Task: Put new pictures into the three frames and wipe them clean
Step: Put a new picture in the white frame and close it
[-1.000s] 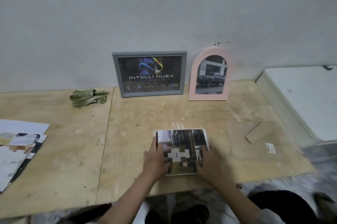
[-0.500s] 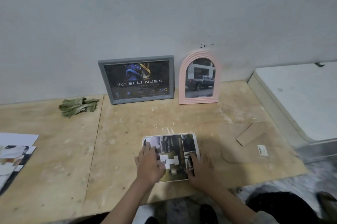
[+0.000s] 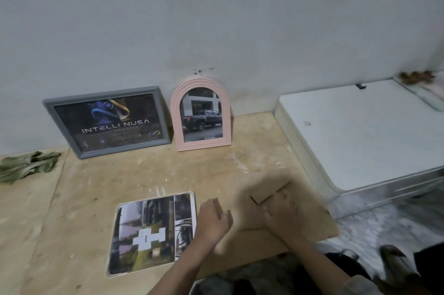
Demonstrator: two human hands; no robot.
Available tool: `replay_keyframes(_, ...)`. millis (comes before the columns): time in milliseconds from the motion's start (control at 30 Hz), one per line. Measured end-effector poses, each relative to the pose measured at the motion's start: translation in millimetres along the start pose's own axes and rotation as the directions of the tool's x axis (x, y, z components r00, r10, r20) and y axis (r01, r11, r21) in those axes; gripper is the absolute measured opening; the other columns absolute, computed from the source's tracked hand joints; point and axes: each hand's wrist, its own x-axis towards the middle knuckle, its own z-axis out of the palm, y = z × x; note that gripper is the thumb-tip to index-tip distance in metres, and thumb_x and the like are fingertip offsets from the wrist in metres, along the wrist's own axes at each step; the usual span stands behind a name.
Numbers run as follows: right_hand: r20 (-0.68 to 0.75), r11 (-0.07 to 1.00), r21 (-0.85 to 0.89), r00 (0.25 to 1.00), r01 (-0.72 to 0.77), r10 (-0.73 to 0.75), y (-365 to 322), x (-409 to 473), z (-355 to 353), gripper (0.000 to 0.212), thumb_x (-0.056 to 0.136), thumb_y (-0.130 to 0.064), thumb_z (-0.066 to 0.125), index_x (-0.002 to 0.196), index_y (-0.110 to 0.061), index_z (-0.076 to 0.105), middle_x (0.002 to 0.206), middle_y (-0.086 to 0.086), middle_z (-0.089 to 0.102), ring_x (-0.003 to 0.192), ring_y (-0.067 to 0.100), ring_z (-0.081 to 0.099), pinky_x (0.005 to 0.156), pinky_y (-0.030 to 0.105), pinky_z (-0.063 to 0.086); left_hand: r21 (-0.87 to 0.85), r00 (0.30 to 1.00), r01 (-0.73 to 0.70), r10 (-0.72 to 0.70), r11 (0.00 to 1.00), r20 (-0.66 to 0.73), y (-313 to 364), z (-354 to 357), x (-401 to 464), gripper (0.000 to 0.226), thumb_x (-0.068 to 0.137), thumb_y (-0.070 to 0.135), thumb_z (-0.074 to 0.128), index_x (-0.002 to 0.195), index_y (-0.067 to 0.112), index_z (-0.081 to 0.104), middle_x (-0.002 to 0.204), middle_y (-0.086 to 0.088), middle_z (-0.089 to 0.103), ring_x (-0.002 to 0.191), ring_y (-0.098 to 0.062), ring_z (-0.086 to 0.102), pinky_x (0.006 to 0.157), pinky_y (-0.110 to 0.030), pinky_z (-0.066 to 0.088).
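A white-rimmed frame (image 3: 151, 232) lies flat near the table's front edge with a collage picture in it. My left hand (image 3: 212, 220) hovers just right of it, fingers curled, at the left edge of a brown backing board (image 3: 245, 189). My right hand (image 3: 283, 213) lies on that board, fingers spread, beside its folded stand flap (image 3: 265, 193). Both hands are blurred. A grey frame (image 3: 108, 121) with a dark logo poster and a pink arched frame (image 3: 201, 114) with a car photo lean against the wall. A green cloth (image 3: 26, 168) lies crumpled at far left.
The work surface is a plywood table (image 3: 120, 174) against a grey wall. A white box-like unit (image 3: 365, 136) stands level with the table at right. The table's front edge runs just below the flat frame and the board.
Both hands have left the flat frame and moved right to the brown backing board. The view has swung right, so the paper stack at left is out of sight.
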Motion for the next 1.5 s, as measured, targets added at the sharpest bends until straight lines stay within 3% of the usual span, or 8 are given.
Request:
replay_keyframes(167, 0.097, 0.992, -0.001, 0.987, -0.13, 0.13, 37.8, 23.7, -19.4, 0.045, 0.087, -0.035, 0.055, 0.121, -0.007, 0.045, 0.124, 0.016, 0.043, 0.111, 0.03, 0.042, 0.091, 0.034, 0.035, -0.013, 0.998, 0.035, -0.036, 0.999, -0.055, 26.2, 25.6, 7.0, 0.012, 0.085, 0.016, 0.061, 0.085, 0.008, 0.052, 0.084, -0.003, 0.054, 0.069, -0.011, 0.049, 0.062, -0.021, 0.036)
replay_keyframes(333, 0.188, 0.987, 0.085, 0.975, -0.135, 0.117, 44.7, 31.2, -15.0, 0.047, 0.085, -0.035, 0.058, 0.118, -0.005, 0.044, 0.122, 0.018, 0.041, 0.111, 0.032, 0.041, 0.086, 0.034, 0.038, -0.003, 0.996, 0.088, -0.088, 0.996, -0.029, 24.1, 47.7, 16.0, 0.036, 0.082, 0.029, 0.063, 0.107, 0.005, 0.054, 0.107, -0.011, 0.056, 0.091, -0.022, 0.055, 0.073, -0.028, 0.044)
replay_keyframes(433, 0.186, 0.939, 0.214, 0.955, -0.27, 0.232, 42.9, 37.4, -23.2, 0.048, 0.084, -0.036, 0.06, 0.117, -0.004, 0.047, 0.125, 0.02, 0.042, 0.114, 0.034, 0.043, 0.087, 0.035, 0.039, -0.098, 0.982, 0.186, -0.189, 0.978, -0.026, 27.1, 48.3, 19.7, 0.058, 0.072, 0.04, 0.066, 0.116, 0.006, 0.052, 0.114, -0.01, 0.053, 0.102, -0.025, 0.054, 0.084, -0.032, 0.046)
replay_keyframes(633, 0.215, 0.847, 0.324, 0.905, -0.421, 0.368, 41.4, 46.5, -30.2, 0.061, 0.084, -0.04, 0.063, 0.13, -0.005, 0.045, 0.132, 0.02, 0.042, 0.119, 0.035, 0.044, 0.094, 0.038, 0.042, -0.217, 0.94, 0.335, -0.34, 0.917, 0.012, 23.1, 39.3, 30.3, 0.061, 0.056, 0.043, 0.061, 0.107, 0.008, 0.058, 0.117, -0.015, 0.057, 0.1, -0.031, 0.058, 0.083, -0.039, 0.051)
replay_keyframes(833, 0.283, 0.745, 0.529, 0.912, -0.407, 0.297, 21.4, 32.1, -22.5, 0.053, 0.084, -0.029, 0.063, 0.129, -0.009, 0.044, 0.12, 0.014, 0.049, 0.086, 0.022, 0.056, 0.059, 0.029, 0.05, -0.194, 0.945, 0.318, -0.326, 0.928, -0.007, 12.8, 9.7, 17.6, 0.059, 0.051, 0.034, 0.055, 0.102, 0.005, 0.056, 0.115, -0.016, 0.056, 0.098, -0.029, 0.057, 0.078, -0.032, 0.049)
replay_keyframes(1067, 0.29, 0.841, 0.449, 0.94, -0.301, 0.182, -53.8, -16.1, -3.9, 0.054, 0.086, -0.028, 0.061, 0.133, -0.006, 0.046, 0.13, 0.015, 0.048, 0.112, 0.029, 0.051, 0.089, 0.034, 0.044, -0.137, 0.926, 0.318, -0.338, 0.938, -0.169, -44.0, -39.6, -11.1, 0.043, 0.074, 0.019, 0.059, 0.112, -0.001, 0.056, 0.114, -0.017, 0.056, 0.102, -0.031, 0.057, 0.081, -0.035, 0.05)
replay_keyframes(1267, 0.339, 0.88, 0.41, 0.936, -0.239, 0.097, -133.1, -62.9, 30.6, 0.062, 0.088, -0.026, 0.058, 0.142, -0.006, 0.035, 0.143, 0.015, 0.037, 0.13, 0.029, 0.037, 0.104, 0.034, 0.032, -0.211, 0.874, 0.274, -0.334, 0.938, -0.353, -106.6, -91.7, -46.0, 0.01, 0.076, 0.006, 0.058, 0.069, 0.005, 0.05, 0.071, -0.01, 0.057, 0.066, -0.026, 0.054, 0.055, -0.032, 0.041)
replay_keyframes(1500, 0.329, 0.918, 0.362, 0.944, -0.163, 0.038, -183.4, -86.8, 54.5, 0.063, 0.087, -0.027, 0.058, 0.139, 0.0, 0.036, 0.141, 0.019, 0.039, 0.132, 0.032, 0.033, 0.11, 0.037, 0.027, -0.179, 0.857, 0.238, -0.293, 0.955, -0.424, -152.7, -120.3, -47.0, 0.015, 0.075, 0.012, 0.064, 0.082, 0.003, 0.054, 0.086, -0.011, 0.058, 0.075, -0.025, 0.055, 0.057, -0.027, 0.037)
